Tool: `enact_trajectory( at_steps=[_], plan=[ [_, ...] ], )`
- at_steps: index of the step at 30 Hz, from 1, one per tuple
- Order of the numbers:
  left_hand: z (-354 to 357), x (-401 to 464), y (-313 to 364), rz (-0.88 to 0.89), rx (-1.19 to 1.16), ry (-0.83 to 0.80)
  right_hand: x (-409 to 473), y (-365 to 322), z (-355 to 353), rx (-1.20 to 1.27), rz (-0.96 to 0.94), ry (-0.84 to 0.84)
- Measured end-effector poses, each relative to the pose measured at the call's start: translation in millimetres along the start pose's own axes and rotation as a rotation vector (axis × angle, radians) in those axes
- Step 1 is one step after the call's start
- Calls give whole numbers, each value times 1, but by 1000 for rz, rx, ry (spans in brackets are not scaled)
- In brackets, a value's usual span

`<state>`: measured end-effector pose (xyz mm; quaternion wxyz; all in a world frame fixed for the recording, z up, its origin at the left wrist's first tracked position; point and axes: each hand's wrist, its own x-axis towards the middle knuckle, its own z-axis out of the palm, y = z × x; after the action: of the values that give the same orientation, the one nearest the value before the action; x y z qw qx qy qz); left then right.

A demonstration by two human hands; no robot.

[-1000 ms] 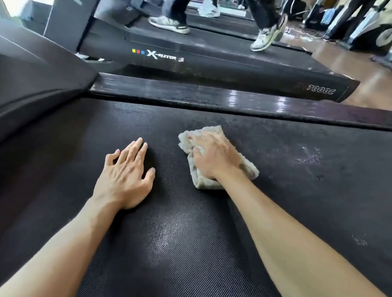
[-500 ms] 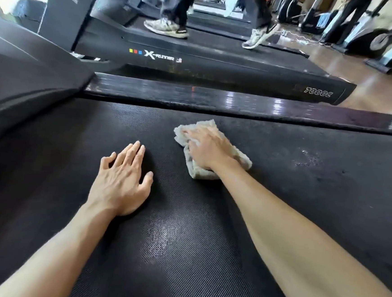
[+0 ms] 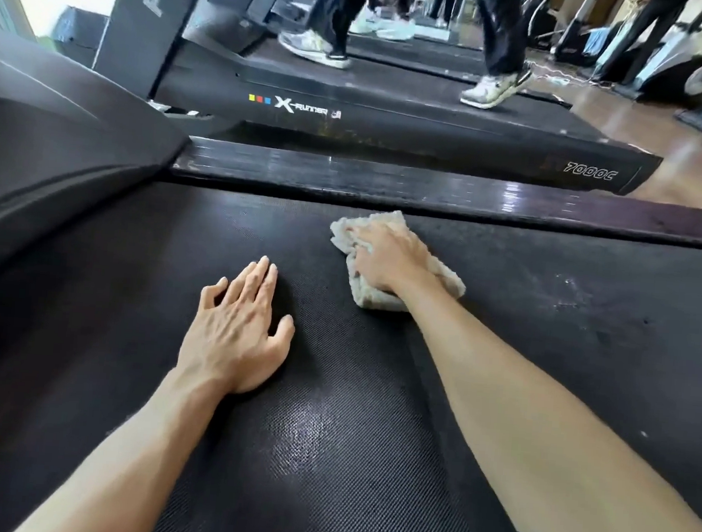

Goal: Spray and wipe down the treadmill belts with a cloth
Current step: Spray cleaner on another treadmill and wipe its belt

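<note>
Head view, cloth [image 3: 400,261]: I judge it light, soft and limp, a pale terry rag bunched into a pad; it lies on the far middle of the belt, just near the side rail.
Where I'd hold: flat from above, palm over the wad (pinching an edge would let it trail).
Right hand [image 3: 387,262]: on top of the cloth, fingers curled into its folds, pressing it down.
Left hand [image 3: 237,332]: empty, fingers straight and together, palm flat on the belt, left of the cloth.
Belt [image 3: 326,452]: black, finely woven texture, matte with a dull sheen; probably grippy.
Side rail [image 3: 431,188]: glossy, hard, straight strip.
Marks [image 3: 570,289]: pale specks, right.
</note>
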<state>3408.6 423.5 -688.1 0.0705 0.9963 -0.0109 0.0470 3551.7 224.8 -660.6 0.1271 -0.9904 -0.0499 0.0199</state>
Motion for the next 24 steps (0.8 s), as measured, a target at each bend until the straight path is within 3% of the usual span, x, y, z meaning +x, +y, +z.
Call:
enact_trajectory(
  at_steps=[6,11,15,18,21,24],
  plan=[
    [-2,5,-1,-11,-16,-3,-61,41,-3,99,-229,-19],
    [1,9,1,-60,-10,-3,-11,52,-17,26,27,43],
    [0,14,1,-55,11,-4,30,-6,-4,-14,28,42],
    [-1,15,1,-53,5,1,27,-42,8,-41,-85,-32],
    [-1,15,1,-49,-2,10,15,-22,2,-136,-185,-55],
    [-1,14,1,-53,5,12,20,21,-16,-231,10,-36]
  ],
)
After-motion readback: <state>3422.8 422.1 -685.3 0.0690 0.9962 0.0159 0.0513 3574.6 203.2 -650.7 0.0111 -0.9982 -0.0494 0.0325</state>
